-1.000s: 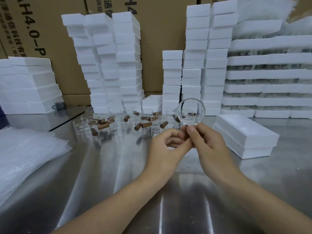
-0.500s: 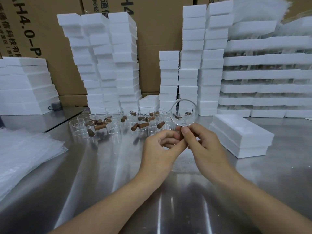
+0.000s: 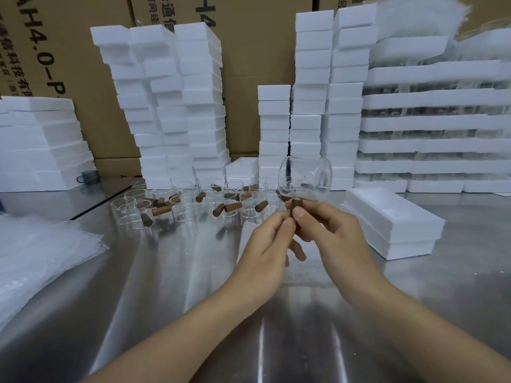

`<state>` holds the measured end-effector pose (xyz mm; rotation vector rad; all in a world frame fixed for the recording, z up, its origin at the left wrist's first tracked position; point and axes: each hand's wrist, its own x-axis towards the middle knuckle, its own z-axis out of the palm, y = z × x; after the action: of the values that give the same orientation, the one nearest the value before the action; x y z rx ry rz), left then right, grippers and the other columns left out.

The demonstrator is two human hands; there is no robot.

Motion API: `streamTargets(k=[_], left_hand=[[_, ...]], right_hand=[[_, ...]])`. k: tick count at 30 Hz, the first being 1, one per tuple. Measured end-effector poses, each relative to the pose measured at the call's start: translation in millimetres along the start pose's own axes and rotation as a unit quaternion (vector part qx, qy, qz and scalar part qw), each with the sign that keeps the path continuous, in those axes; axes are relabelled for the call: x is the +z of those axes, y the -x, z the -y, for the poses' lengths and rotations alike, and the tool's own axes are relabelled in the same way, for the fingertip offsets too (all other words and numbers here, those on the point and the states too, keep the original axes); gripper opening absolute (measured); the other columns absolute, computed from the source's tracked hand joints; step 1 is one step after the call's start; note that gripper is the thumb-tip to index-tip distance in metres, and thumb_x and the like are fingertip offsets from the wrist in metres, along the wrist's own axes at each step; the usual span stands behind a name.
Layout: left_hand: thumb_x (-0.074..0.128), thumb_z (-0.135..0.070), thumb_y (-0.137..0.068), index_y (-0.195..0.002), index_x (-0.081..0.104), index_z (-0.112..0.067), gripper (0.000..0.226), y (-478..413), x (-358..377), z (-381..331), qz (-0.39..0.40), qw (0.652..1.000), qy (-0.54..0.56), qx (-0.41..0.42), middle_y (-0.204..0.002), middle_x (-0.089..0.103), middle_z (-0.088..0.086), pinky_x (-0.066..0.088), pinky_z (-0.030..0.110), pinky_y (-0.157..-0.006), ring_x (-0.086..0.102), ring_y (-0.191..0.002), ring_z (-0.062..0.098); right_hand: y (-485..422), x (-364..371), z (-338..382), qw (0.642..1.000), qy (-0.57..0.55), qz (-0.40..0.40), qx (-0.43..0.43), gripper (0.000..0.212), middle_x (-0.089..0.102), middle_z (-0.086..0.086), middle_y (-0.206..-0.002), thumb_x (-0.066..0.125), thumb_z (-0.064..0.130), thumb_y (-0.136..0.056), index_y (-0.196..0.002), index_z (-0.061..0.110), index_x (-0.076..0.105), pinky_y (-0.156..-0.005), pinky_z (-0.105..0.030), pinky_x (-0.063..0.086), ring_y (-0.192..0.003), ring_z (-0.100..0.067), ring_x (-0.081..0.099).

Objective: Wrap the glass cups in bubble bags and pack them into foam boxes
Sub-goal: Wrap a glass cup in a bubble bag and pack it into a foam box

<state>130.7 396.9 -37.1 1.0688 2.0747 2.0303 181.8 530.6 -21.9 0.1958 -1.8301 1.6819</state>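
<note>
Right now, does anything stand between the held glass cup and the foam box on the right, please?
Nothing visible does: only steel table surface lies between the glass cup and the foam box.

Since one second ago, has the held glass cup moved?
Yes, turned only: the glass cup stays before the same foam stack, but its mouth no longer faces the camera.

Single head-worn view, forward and down over the steel table, close above the hands.
</note>
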Motion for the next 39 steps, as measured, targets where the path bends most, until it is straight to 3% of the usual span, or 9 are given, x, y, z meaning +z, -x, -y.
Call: streamTargets(k=[3, 7, 12, 21, 23, 27, 31, 34, 39], left_hand=[[0.039, -0.035, -0.118, -0.12, 0.075, -0.027, 0.037, 1, 2, -2, 0.028, 0.99, 0.102, -0.088, -0.102, 0.072, 0.0, 0.047, 0.026, -0.066, 0.066, -0.078, 0.012], [0.038, -0.038, -0.117, -0.13, 0.073, -0.017, 0.043, -1, 1, -3, 0.046, 0.975, 0.16, -0.15, -0.11, 0.071, 0.005, 0.046, 0.028, -0.069, 0.064, -0.077, 0.014], [0.037, -0.038, -0.116, -0.14, 0.064, -0.005, 0.049, 1, 2, -9, 0.063, 0.953, 0.231, -0.183, -0.107, 0.068, 0.006, 0.044, 0.028, -0.067, 0.063, -0.075, 0.014], [0.039, -0.039, -0.114, -0.145, 0.062, -0.004, 0.051, 1, 2, -9, 0.066, 0.943, 0.259, -0.198, -0.102, 0.07, 0.001, 0.043, 0.027, -0.067, 0.063, -0.074, 0.012], [0.04, -0.04, -0.114, -0.142, 0.066, -0.009, 0.049, 0, 2, -8, 0.07, 0.944, 0.257, -0.194, -0.104, 0.071, 0.0, 0.044, 0.027, -0.066, 0.063, -0.074, 0.012], [0.046, -0.043, -0.113, -0.114, 0.08, -0.029, 0.037, -2, 2, -5, 0.046, 0.956, 0.224, -0.182, -0.109, 0.073, -0.001, 0.044, 0.027, -0.067, 0.064, -0.076, 0.011], [0.051, -0.045, -0.109, -0.112, 0.077, -0.021, 0.035, -6, -3, 1, -0.055, 0.952, 0.213, -0.213, -0.103, 0.078, 0.0, 0.045, 0.029, -0.064, 0.069, -0.073, 0.012], [0.053, -0.06, -0.104, -0.113, 0.08, -0.021, 0.048, -10, -12, -1, -0.085, 0.944, 0.239, -0.213, -0.102, 0.079, 0.001, 0.048, 0.031, -0.067, 0.072, -0.077, 0.014], [0.073, -0.071, -0.082, -0.117, 0.076, -0.023, 0.06, -12, -16, -5, -0.062, 0.948, 0.237, -0.201, -0.111, 0.081, 0.004, 0.053, 0.033, -0.072, 0.078, -0.09, 0.017]], right_hand=[[-1, -2, -1, 1.0, -0.015, -0.02, 0.015, 0.008, 0.076, 0.01, -0.081, 0.073, 0.022, -0.098, -0.098, 0.024, 0.08, -0.072, -0.01, 0.05, -0.073, 0.0, 0.069], [-1, -2, -1, 0.999, -0.01, -0.021, 0.026, 0.006, 0.076, 0.005, -0.08, 0.077, 0.023, -0.094, -0.089, 0.022, 0.08, -0.071, -0.012, 0.051, -0.07, -0.001, 0.067], [-2, -1, -1, 0.998, -0.019, -0.036, 0.045, 0.005, 0.077, 0.003, -0.082, 0.084, 0.027, -0.088, -0.088, 0.023, 0.081, -0.067, -0.014, 0.052, -0.073, -0.003, 0.068], [-2, -2, -2, 0.998, -0.014, -0.032, 0.047, 0.003, 0.079, 0.003, -0.087, 0.084, 0.029, -0.088, -0.089, 0.028, 0.081, -0.068, -0.016, 0.053, -0.081, -0.008, 0.072], [-1, -3, -2, 0.998, -0.014, -0.026, 0.047, 0.004, 0.079, 0.002, -0.088, 0.084, 0.029, -0.088, -0.09, 0.027, 0.081, -0.07, -0.019, 0.055, -0.085, -0.011, 0.074], [-3, -3, -3, 1.0, 0.008, -0.005, 0.018, 0.003, 0.079, 0.0, -0.092, 0.081, 0.025, -0.091, -0.092, 0.027, 0.079, -0.08, -0.027, 0.06, -0.091, -0.017, 0.076], [-6, -11, -4, 0.993, 0.114, -0.002, -0.042, 0.011, 0.079, 0.011, -0.098, 0.081, 0.028, -0.091, -0.099, 0.032, 0.077, -0.088, -0.031, 0.055, -0.097, -0.011, 0.074], [-8, -20, -6, 0.966, 0.238, -0.029, -0.094, 0.018, 0.075, 0.024, -0.098, 0.081, 0.031, -0.09, -0.102, 0.041, 0.073, -0.084, -0.016, 0.047, -0.099, -0.001, 0.069], [-14, -33, -8, 0.95, 0.281, -0.073, -0.118, 0.016, 0.074, 0.023, -0.097, 0.081, 0.033, -0.09, -0.105, 0.038, 0.075, -0.084, -0.004, 0.042, -0.097, 0.0, 0.069]])
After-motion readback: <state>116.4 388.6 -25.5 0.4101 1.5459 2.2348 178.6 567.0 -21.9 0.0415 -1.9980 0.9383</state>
